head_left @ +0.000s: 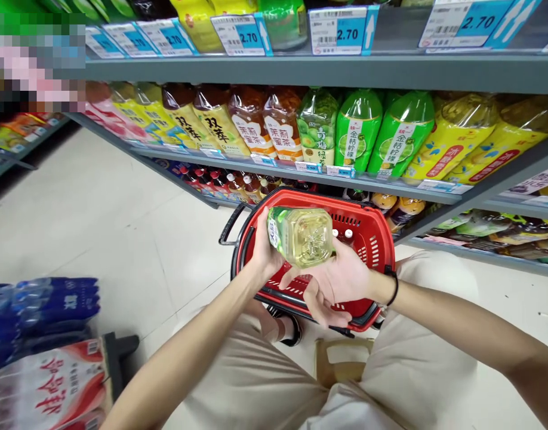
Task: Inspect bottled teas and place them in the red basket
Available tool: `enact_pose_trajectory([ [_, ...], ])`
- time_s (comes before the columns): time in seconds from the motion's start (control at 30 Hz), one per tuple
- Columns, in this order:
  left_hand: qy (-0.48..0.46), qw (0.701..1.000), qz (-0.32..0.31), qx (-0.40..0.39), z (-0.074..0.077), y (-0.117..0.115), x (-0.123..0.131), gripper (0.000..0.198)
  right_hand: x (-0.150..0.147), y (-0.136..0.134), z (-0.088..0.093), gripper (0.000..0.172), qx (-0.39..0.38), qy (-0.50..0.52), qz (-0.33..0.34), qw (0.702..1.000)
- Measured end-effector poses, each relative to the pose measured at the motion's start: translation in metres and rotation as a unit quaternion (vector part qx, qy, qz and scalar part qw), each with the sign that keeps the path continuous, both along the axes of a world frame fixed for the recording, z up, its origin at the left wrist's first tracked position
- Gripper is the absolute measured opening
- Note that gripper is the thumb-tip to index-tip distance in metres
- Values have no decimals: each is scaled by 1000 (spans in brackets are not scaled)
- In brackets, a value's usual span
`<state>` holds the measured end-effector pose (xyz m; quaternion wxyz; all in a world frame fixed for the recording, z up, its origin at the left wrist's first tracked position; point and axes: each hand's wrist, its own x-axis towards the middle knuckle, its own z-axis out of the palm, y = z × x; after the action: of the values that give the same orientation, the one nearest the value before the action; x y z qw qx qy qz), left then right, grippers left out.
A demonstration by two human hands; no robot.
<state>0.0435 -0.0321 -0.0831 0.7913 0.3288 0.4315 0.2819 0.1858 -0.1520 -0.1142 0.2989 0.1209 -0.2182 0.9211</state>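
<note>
A clear drink bottle (307,236) of pale yellow liquid with a green label lies tilted on its side above the basket, its base toward me. My left hand (265,248) grips it at the labelled side. My right hand (339,278) cups its base end, thumb side and forefinger against it, the other fingers loosely bent below. The bottle's neck and cap are out of sight. Below both hands is a red shopping basket (376,224) with a black rim and handles. Two white caps (348,233) show inside it; the rest of its inside is partly hidden by my hands.
A shelf of bottled drinks (283,122) stands right in front, with a grey shelf edge (274,73) above. More bottles line the bottom shelf. Packs of bottled water (45,382) are stacked at lower left. Under me is a tan stool (328,364) on the tiled floor (135,239).
</note>
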Motion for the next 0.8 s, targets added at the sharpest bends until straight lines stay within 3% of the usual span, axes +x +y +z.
enact_pose_trajectory([
  [0.1,-7,1000,2,8,1,5,-1,62,2,-2,-1,118,-43,-20,-19,999],
  [0.23,-39,998,0,46,6,21,0,67,4,-9,-2,127,-157,-17,-143,977],
  [0.37,-39,997,-45,43,16,35,3,84,0,-16,3,97,-128,-73,-176,973],
  [0.43,-16,995,-69,65,21,41,3,87,-4,-19,1,79,-101,-155,-226,956],
  [0.5,11,989,-102,110,26,47,-3,90,-7,-22,-6,70,-89,-291,-323,896],
  [0.6,73,963,-176,192,29,57,-19,87,-7,-26,-21,77,-28,-504,-459,731],
  [0.67,151,935,-201,251,27,63,-32,78,-3,-27,-30,82,28,-586,-494,641],
  [0.73,229,897,-191,325,23,66,-43,68,1,-27,-35,80,75,-629,-500,590],
  [0.8,278,863,-170,386,20,66,-51,61,4,-24,-38,80,114,-663,-485,558],
])
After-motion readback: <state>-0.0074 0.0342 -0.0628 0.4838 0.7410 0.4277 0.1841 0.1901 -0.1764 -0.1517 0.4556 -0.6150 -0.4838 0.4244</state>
